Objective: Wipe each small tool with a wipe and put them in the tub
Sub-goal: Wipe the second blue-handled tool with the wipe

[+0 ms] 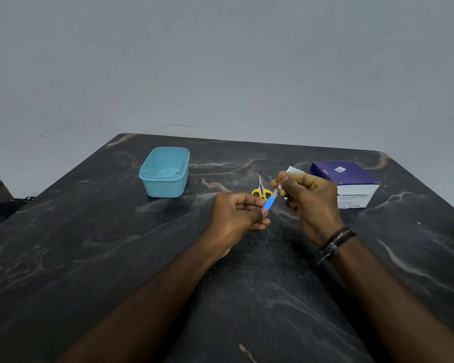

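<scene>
My left hand [240, 214] pinches the blue handle end of a small blue-handled tool [269, 202] above the middle of the dark marble table [116, 258]. My right hand [308, 199] pinches a white wipe [281, 186] round the tool's upper metal end; most of the wipe is hidden by the fingers. Small yellow-handled scissors [260, 191] lie on the table just behind my hands, partly hidden. A light blue tub [165, 172] stands open at the back left, with something thin lying inside it.
A purple and white box [347, 183] sits at the back right, with a white packet [294, 170] at its left side. A grey wall rises behind the table. The table's left edge drops off towards dark objects on the floor.
</scene>
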